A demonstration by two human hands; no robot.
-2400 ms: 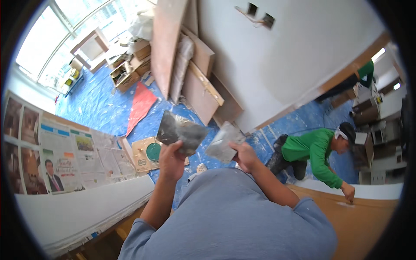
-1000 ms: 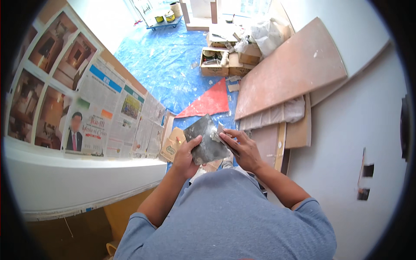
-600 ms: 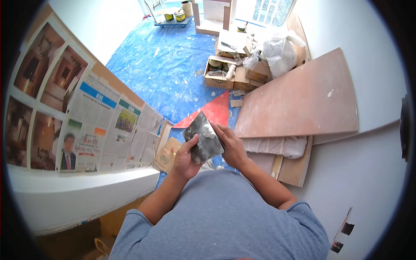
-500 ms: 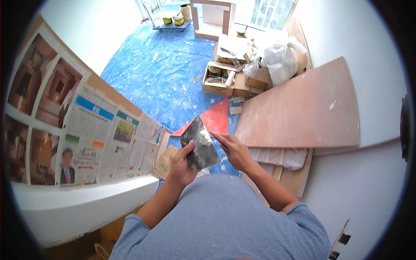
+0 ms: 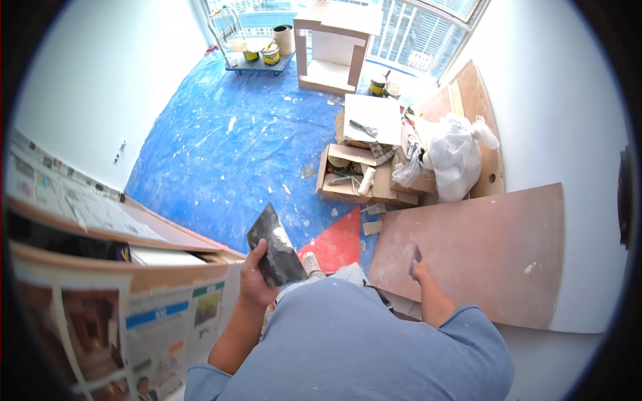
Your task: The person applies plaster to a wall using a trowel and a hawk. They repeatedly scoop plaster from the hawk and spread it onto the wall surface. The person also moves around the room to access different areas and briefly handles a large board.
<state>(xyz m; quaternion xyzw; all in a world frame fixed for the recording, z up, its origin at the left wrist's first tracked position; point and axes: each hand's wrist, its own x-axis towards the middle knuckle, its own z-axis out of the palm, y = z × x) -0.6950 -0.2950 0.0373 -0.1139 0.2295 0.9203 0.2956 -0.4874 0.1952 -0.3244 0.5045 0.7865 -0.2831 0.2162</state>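
1. Left hand (image 5: 257, 277): fingers closed on plate (image 5: 282, 259), left of red sheet (image 5: 336, 242).
2. Right hand (image 5: 422, 273): fingers closed on blade (image 5: 414, 260), right of red sheet; fingertips unclear.
3. Paste (image 5: 278, 234) on plate: loading seems done, using it up left; amount can't be told.

At eight o'clock, a newspaper sheet (image 5: 148, 339) is topped by a blue banner (image 5: 158, 314) on which white lettering is borne. At nine o'clock, small print is blurred on further newspaper sheets (image 5: 80, 212). At eleven o'clock, dark lettering is seen at a trolley's (image 5: 234, 64) handle; a yellow tin's (image 5: 270, 56) label cannot be read.
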